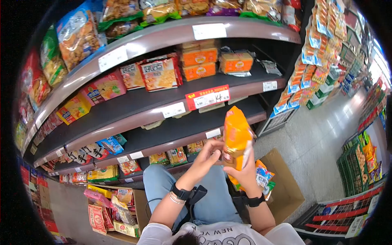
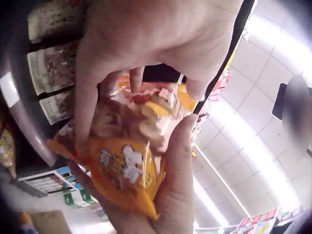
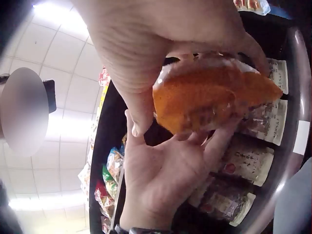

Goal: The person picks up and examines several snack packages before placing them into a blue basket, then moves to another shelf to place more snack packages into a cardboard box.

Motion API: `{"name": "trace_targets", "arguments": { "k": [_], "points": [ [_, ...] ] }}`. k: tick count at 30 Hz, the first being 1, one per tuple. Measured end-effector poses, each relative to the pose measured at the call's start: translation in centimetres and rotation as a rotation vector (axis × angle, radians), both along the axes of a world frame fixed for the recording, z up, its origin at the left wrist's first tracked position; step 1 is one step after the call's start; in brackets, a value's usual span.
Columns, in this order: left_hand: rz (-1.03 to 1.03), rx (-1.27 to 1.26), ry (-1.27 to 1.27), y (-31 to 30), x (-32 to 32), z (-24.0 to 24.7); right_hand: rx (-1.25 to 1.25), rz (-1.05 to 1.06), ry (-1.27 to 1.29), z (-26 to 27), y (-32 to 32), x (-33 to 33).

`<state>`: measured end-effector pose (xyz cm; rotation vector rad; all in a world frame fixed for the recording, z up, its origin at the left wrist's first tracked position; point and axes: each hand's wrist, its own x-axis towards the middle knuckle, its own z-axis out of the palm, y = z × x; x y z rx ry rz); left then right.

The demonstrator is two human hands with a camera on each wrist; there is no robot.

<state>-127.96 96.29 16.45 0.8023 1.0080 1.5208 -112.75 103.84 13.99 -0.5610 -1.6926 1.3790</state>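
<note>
I hold an orange snack bag (image 1: 236, 136) upright in front of the shelves with both hands. My right hand (image 1: 245, 171) grips its lower part from the right, with the thumb and fingers round it. My left hand (image 1: 213, 154) holds its left side, with the fingers spread over the pack. In the left wrist view my left hand's fingers (image 2: 83, 112) lie across the bag (image 2: 122, 161), which has a clear window showing snacks. In the right wrist view the bag (image 3: 209, 97) sits under my right hand, and my left hand (image 3: 165, 175) cups it from below.
Shelves (image 1: 134, 102) full of snack packs and price tags stand ahead. An open cardboard box (image 1: 286, 188) with another colourful bag (image 1: 263, 175) lies on the floor at the right, and a box of packs (image 1: 116, 210) at the left. The tiled aisle (image 1: 326, 134) runs right.
</note>
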Motion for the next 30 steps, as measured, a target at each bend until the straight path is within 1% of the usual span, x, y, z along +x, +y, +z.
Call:
{"name": "trace_targets", "arguments": {
  "k": [3, 6, 7, 10, 11, 14, 15, 18, 19, 21, 24, 26, 28, 29, 30],
  "points": [
    [0.104, 0.109, 0.357, -0.6, -2.0, 0.0, -0.238, 0.157, 0.079, 2.2, -0.1, 0.0],
    [0.198, 0.119, 0.546, -1.8, -4.0, 1.7, -0.382, 0.274, 0.086, 3.6, -0.7, -0.3],
    [0.169, 0.065, 0.546, -2.2, -5.0, 2.2, -0.479, 0.314, 0.149, 4.2, -1.2, -0.5],
    [-0.028, 0.223, 0.167, -3.4, -5.6, 4.8, -0.594, 0.493, 0.279, 5.0, -1.8, -1.9],
    [-0.084, 0.140, 0.109, -4.1, -6.3, 4.8, -0.547, 0.537, 0.261, 4.9, -1.5, -2.6],
    [0.058, 0.216, 0.110, -4.4, -6.9, 6.7, -0.219, 0.410, 0.265, 6.7, -0.6, -5.4],
    [0.138, 0.225, 0.115, -4.4, -6.7, 8.0, -0.184, 0.351, 0.283, 7.0, -0.4, -6.3],
    [0.308, 0.245, 0.293, -4.0, -7.5, 10.3, 0.022, 0.337, 0.337, 10.0, 0.0, -7.8],
    [0.356, 0.266, 0.353, -3.5, -7.8, 10.8, 0.102, 0.309, 0.271, 11.2, 0.3, -8.1],
    [0.377, 0.352, 0.367, -2.7, -7.7, 13.3, 0.258, 0.250, 0.138, 13.9, 0.9, -8.6],
    [0.348, 0.462, 0.424, -1.6, -8.2, 18.3, 0.219, 0.341, 0.349, 18.6, 2.5, -9.7],
    [0.391, 0.388, 0.596, -0.7, -9.2, 21.9, 0.306, 0.335, 0.357, 22.0, 4.4, -10.6],
    [0.364, 0.412, 0.610, 0.7, -10.1, 25.2, 0.292, 0.347, 0.348, 25.2, 5.8, -11.3],
    [0.375, 0.424, 0.595, 1.7, -10.8, 26.4, 0.351, 0.325, 0.339, 26.3, 7.1, -12.1],
    [0.386, 0.438, 0.582, 2.7, -11.4, 27.6, 0.313, 0.336, 0.323, 28.0, 7.5, -12.4]
  ]
}}
